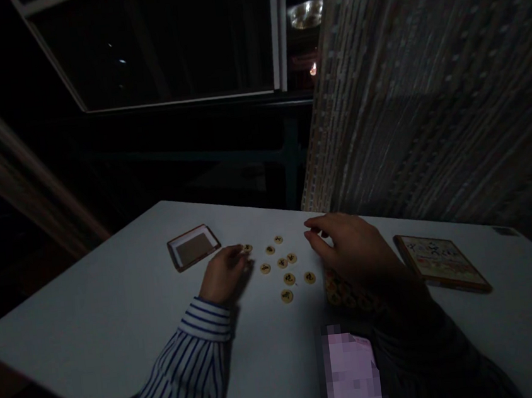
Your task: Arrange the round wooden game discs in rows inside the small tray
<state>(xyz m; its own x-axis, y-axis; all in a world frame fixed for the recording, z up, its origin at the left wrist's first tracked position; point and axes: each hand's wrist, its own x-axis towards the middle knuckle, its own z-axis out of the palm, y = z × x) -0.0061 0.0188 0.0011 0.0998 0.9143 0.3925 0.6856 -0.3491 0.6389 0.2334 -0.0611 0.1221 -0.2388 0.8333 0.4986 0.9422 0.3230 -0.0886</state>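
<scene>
My left hand, in a blue-striped sleeve, pinches a round xiangqi piece at its fingertips, just above the white table. Several more pale xiangqi pieces with dark characters lie loosely spread between my hands. On the right, my right hand hovers with curved fingers; a gap shows between thumb and forefinger, and no piece is visible there. Below it stands a box of xiangqi pieces, partly hidden by the hand and its shadow.
An open shallow tray or lid lies at the left back of the white table. A flat printed case rests at the right. Near the front edge is a phone-like object, its screen blurred. String curtains hang behind.
</scene>
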